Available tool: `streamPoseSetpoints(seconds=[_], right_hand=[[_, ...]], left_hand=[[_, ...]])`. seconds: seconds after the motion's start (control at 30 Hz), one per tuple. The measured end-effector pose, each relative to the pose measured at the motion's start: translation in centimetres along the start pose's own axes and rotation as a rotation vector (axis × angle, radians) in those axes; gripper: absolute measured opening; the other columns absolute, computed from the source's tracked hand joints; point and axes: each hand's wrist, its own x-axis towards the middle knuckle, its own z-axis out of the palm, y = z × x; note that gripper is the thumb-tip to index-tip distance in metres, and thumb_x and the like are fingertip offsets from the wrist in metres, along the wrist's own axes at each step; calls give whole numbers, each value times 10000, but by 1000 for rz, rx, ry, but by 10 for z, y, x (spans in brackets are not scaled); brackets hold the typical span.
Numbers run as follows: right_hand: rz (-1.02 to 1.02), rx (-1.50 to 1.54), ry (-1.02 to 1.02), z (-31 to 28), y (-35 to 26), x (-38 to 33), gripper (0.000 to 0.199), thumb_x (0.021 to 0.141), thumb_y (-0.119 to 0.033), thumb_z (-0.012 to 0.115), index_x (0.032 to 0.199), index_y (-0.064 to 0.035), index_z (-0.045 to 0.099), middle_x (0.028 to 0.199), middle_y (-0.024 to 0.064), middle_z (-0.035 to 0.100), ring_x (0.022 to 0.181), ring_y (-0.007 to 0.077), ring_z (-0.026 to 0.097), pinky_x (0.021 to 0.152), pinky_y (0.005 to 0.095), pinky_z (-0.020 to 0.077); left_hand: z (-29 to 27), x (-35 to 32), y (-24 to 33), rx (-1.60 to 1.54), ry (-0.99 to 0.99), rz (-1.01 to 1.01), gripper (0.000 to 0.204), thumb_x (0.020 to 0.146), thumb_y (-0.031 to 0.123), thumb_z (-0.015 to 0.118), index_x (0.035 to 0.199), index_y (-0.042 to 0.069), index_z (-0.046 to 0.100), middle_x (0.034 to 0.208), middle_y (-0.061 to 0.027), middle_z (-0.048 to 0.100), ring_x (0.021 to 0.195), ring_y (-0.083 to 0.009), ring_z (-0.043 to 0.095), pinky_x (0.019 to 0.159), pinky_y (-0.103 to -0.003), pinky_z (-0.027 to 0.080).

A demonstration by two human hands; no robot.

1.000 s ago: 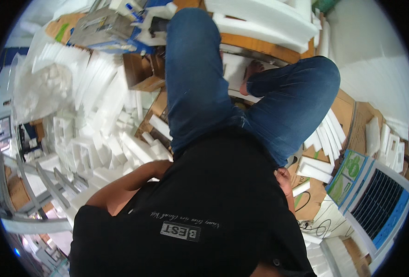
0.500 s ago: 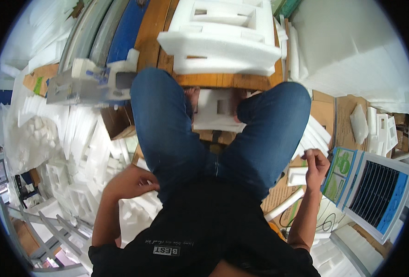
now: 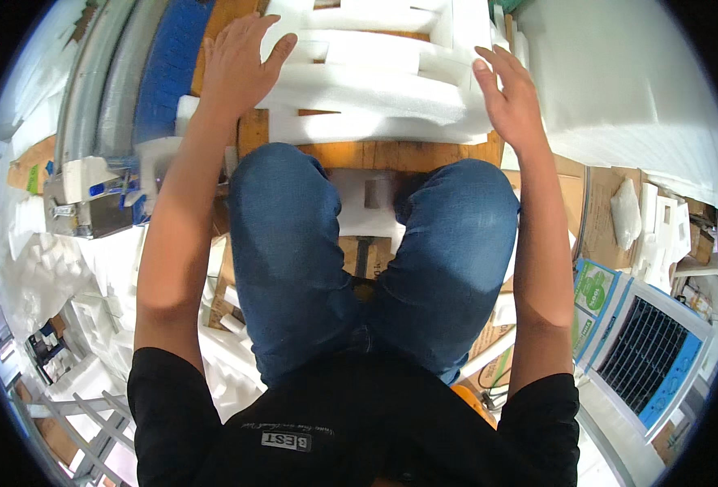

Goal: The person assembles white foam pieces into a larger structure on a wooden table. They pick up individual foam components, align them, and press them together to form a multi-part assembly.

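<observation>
A large white foam packing piece (image 3: pixel 375 81) lies on a wooden table (image 3: pixel 408 152) in front of my knees. My left hand (image 3: pixel 237 61) reaches forward with fingers spread, at the foam's left end, over the table's edge. My right hand (image 3: pixel 509 93) is stretched out with fingers apart at the foam's right end. I cannot tell whether either palm touches the foam. Neither hand grips anything. I sit with my blue-jeaned legs (image 3: pixel 367 268) under the table's near edge.
Many loose white foam pieces (image 3: pixel 67 268) cover the floor at left. A grey metal tool (image 3: pixel 91 203) sits at left. A white and blue appliance with a dark grille (image 3: pixel 643 357) stands at lower right, beside cardboard (image 3: pixel 602 211) and a white sheet (image 3: pixel 627 89).
My view has swung forward to the table. Both arms have risen from my sides and stretched out to the two ends of the foam piece.
</observation>
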Motion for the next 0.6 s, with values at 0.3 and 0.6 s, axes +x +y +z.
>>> streamPoseSetpoints(seconds=[0.3,0.6], right_hand=[[101,-287,-138,32,-6,-15,599,1069,-576,345,1381,-184,675,1446,224,589,1373,429,516,1140,532,410],[-25,-275,-98,38,8,-12,624,1074,-565,286,1387,-192,675,1430,235,600,1410,412,489,1193,524,337]], left_hand=[[37,-23,-2,8,-266,-29,779,983,715,483,1500,134,532,1516,-191,528,1391,-356,512,1166,-467,402],[13,-25,32,-112,-163,-224,708,962,666,545,1313,69,687,1353,-207,650,1295,-364,584,1108,-481,428]])
